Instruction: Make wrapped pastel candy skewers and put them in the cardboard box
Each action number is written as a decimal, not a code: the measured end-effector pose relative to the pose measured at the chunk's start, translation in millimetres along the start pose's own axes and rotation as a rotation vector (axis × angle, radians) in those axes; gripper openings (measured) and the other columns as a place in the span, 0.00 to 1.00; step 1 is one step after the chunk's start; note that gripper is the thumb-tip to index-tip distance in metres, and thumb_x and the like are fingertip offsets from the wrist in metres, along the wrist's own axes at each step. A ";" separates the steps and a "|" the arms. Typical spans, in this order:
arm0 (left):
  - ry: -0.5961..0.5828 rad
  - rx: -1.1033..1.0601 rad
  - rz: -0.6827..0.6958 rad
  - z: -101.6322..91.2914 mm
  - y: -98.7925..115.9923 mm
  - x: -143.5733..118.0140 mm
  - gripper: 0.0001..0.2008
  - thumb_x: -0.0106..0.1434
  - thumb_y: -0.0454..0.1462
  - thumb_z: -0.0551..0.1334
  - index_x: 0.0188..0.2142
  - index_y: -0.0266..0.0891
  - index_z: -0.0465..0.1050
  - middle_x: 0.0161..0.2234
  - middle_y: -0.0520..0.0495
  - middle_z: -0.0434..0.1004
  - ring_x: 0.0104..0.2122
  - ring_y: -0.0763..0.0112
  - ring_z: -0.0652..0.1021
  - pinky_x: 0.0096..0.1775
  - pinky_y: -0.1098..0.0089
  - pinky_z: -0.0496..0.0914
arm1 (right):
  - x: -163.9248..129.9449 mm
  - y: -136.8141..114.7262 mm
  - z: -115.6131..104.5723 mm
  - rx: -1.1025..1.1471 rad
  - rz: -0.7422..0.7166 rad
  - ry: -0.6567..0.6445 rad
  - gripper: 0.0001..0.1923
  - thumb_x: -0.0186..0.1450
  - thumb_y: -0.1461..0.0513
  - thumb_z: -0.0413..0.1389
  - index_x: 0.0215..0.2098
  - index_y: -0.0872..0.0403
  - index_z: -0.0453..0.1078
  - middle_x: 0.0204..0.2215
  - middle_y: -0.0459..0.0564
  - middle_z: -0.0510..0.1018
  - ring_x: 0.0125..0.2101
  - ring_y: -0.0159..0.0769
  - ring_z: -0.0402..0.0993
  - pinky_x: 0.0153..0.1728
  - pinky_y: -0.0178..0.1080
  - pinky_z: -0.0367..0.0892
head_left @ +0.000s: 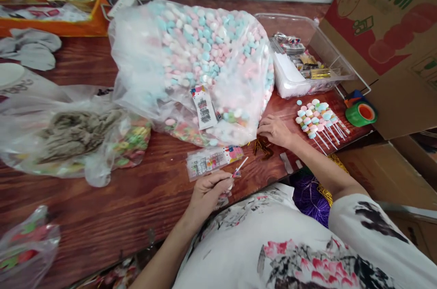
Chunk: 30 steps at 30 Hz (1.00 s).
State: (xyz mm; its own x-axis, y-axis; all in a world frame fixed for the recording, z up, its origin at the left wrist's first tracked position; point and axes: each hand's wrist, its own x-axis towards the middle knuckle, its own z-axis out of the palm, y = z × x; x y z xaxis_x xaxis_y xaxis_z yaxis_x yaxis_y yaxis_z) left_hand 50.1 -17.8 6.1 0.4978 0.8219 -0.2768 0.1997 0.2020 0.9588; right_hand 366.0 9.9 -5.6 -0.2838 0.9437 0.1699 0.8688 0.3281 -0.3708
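While the left hand (211,185) pinches a white stick (242,164) between thumb and fingers, I see from my remote seat that the stick's long axis slants up and to the right, its free end pointing towards the bronze-coloured ties (263,149) on the counter (164,202). Those ties lie just below the right hand (276,131), which is the nearer of the two. That hand reaches in from the right, palm down, fingers bent beside the lower corner of the big candy bag (218,57); I cannot tell whether its fingertips grip anything. My left wrist comes up from the front edge, thumb uppermost, with the printed sleeves (213,162) lying flat just beyond its knuckles.
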 end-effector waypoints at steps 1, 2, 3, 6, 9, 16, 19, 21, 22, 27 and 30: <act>0.021 -0.048 -0.069 1.1 -1.0 -1.5 0.11 0.55 0.43 0.67 0.31 0.38 0.80 0.26 0.50 0.74 0.21 0.76 0.71 0.25 0.73 0.67 | 4.8 5.1 1.9 -0.020 -0.046 -0.061 0.09 0.66 0.67 0.55 0.33 0.52 0.78 0.36 0.51 0.77 0.38 0.38 0.66 0.41 0.41 0.59; 0.040 -0.083 -0.122 1.1 -2.7 -3.5 0.12 0.53 0.44 0.68 0.31 0.38 0.80 0.26 0.50 0.74 0.21 0.76 0.70 0.24 0.74 0.67 | 7.8 8.5 3.3 -0.035 -0.081 -0.107 0.09 0.66 0.66 0.55 0.32 0.53 0.77 0.37 0.52 0.76 0.38 0.38 0.65 0.41 0.40 0.59; 0.059 -0.108 -0.162 0.1 -4.6 -5.7 0.13 0.53 0.45 0.69 0.32 0.37 0.80 0.25 0.50 0.74 0.21 0.76 0.70 0.24 0.74 0.66 | 8.8 10.7 4.1 -0.046 -0.106 -0.139 0.09 0.66 0.66 0.55 0.32 0.53 0.77 0.38 0.52 0.75 0.38 0.38 0.65 0.41 0.40 0.59; 0.089 -0.135 -0.226 -5.8 -10.0 -13.1 0.15 0.53 0.46 0.69 0.34 0.37 0.79 0.22 0.51 0.72 0.20 0.77 0.69 0.22 0.76 0.63 | 1.2 12.5 3.1 -0.071 -0.125 -0.169 0.09 0.67 0.67 0.52 0.34 0.56 0.74 0.39 0.54 0.72 0.38 0.38 0.64 0.41 0.40 0.59; 0.091 -0.146 -0.238 -9.1 -11.7 -17.8 0.15 0.54 0.46 0.69 0.33 0.37 0.79 0.21 0.52 0.72 0.20 0.78 0.69 0.22 0.77 0.62 | -16.2 10.8 -3.6 -0.038 -0.062 -0.122 0.10 0.68 0.68 0.48 0.32 0.56 0.70 0.35 0.53 0.71 0.37 0.38 0.63 0.39 0.40 0.60; 0.067 -0.153 -0.192 0.2 -1.0 -11.1 0.12 0.55 0.43 0.68 0.34 0.37 0.79 0.25 0.49 0.76 0.23 0.74 0.72 0.26 0.73 0.66 | -52.7 2.9 -20.8 0.440 0.241 0.283 0.07 0.68 0.64 0.48 0.31 0.52 0.60 0.26 0.43 0.64 0.28 0.32 0.61 0.31 0.36 0.59; 0.027 -0.048 -0.064 4.2 6.0 -7.6 0.10 0.56 0.42 0.67 0.32 0.38 0.80 0.26 0.48 0.76 0.27 0.72 0.74 0.30 0.72 0.69 | -58.5 -0.3 -19.9 0.451 0.326 0.336 0.08 0.67 0.64 0.48 0.29 0.51 0.58 0.24 0.42 0.62 0.26 0.31 0.59 0.30 0.36 0.58; 0.007 -0.016 -0.022 5.1 8.0 -7.8 0.09 0.56 0.42 0.67 0.32 0.38 0.80 0.27 0.48 0.76 0.28 0.71 0.74 0.31 0.71 0.69 | -59.9 -2.0 -20.5 0.411 0.312 0.332 0.08 0.67 0.65 0.49 0.28 0.51 0.58 0.26 0.43 0.64 0.29 0.32 0.61 0.32 0.37 0.60; 0.001 -0.018 -0.025 4.9 7.8 -8.6 0.10 0.57 0.43 0.67 0.32 0.38 0.80 0.27 0.48 0.75 0.28 0.71 0.74 0.30 0.71 0.69 | -60.5 -2.8 -21.8 0.396 0.285 0.330 0.08 0.67 0.65 0.49 0.28 0.52 0.59 0.28 0.45 0.66 0.31 0.34 0.63 0.35 0.38 0.61; 0.038 -0.097 -0.127 1.5 2.0 -12.1 0.13 0.57 0.45 0.66 0.33 0.37 0.78 0.23 0.52 0.70 0.22 0.77 0.68 0.24 0.75 0.63 | -65.1 -15.9 -31.5 0.530 0.269 0.382 0.07 0.67 0.63 0.50 0.30 0.52 0.63 0.33 0.48 0.71 0.34 0.35 0.67 0.38 0.40 0.65; 0.113 -0.108 -0.113 7.2 4.1 -7.9 0.14 0.58 0.46 0.65 0.31 0.36 0.77 0.21 0.53 0.68 0.20 0.78 0.66 0.22 0.76 0.61 | -62.8 -47.3 -27.9 0.744 0.332 0.353 0.09 0.69 0.60 0.50 0.30 0.52 0.64 0.24 0.43 0.67 0.24 0.30 0.62 0.27 0.35 0.61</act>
State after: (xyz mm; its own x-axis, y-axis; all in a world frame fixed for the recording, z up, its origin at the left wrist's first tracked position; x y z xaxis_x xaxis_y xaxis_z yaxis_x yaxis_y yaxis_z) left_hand 53.0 -27.2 11.8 0.3781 0.8442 -0.3801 0.1546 0.3472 0.9249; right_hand 354.1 -66.1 26.7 0.1842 0.9672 0.1747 0.3607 0.0988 -0.9274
